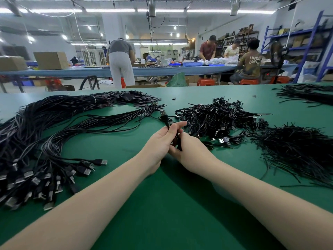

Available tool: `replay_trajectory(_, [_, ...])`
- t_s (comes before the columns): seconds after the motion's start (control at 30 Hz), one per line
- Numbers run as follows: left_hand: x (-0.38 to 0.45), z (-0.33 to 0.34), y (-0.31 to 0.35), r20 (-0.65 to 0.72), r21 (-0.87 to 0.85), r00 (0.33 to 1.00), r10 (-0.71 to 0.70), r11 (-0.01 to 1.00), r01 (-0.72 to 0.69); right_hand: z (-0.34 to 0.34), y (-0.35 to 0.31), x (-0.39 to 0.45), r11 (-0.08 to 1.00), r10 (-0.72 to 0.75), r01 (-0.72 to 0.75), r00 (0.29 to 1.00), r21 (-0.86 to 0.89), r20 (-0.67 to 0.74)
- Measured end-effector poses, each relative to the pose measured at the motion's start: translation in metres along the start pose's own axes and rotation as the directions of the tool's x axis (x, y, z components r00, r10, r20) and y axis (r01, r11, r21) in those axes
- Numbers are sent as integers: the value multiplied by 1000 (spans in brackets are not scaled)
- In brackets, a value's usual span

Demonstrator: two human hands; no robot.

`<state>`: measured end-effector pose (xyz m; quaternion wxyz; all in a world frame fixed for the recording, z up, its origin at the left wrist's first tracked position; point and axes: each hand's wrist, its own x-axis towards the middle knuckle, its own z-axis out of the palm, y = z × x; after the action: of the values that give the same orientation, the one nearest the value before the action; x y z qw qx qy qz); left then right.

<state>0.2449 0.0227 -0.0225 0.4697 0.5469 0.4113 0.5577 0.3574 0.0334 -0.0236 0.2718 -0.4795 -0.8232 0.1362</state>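
hands meet mid frame: left hand [160,141] and right hand [191,153] both pinch one folded black cable [163,114]. small tied pile [216,118] done; many loose cables [45,141] left wait.

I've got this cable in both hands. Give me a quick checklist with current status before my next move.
1. Left hand grips the cable: ok.
2. Right hand holds the same cable from below: ok.
3. USB plug sticks up free above the fingers, not snagged: ok.
4. Cable fully coiled: cannot tell, the fingers hide it.
5. Tie already in hand: cannot tell; the loose ties lie to the right, apart from both hands.
6. Pile of coiled cables sits just beyond the hands, within easy reach for a drop: ok.
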Motion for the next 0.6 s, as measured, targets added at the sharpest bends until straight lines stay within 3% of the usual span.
replay_trajectory(0.13, [1,-2,-1,23,-42,1000,5,999,-4,0,-2,-2,999,41,-41,999,-25,7])
replay_trajectory(0.3, [4,-8,1,71,-14,997,-40,999,41,-3,9,1,963,28,-28,1000,-267,-3])
replay_trajectory(0.4, [7,-19,4,-108,52,994,-18,998,24,-10,22,7,959,91,-90,996,-267,-7])
replay_trajectory(0.47, [8,-30,3,-207,319,962,176,942,-104,-14,33,10,948,103,-99,995,-303,-3])
replay_trajectory(0.5, [7,-35,1,-177,525,934,311,832,-178,-15,37,10,937,97,-92,995,-338,-3])
replay_trajectory(0.53, [6,-38,1,-71,726,895,441,637,-257,-15,40,11,923,74,-69,997,-379,-2])
replay_trajectory(0.6, [4,-38,2,256,926,781,569,87,-367,-13,42,10,889,-14,10,1000,-457,-7])
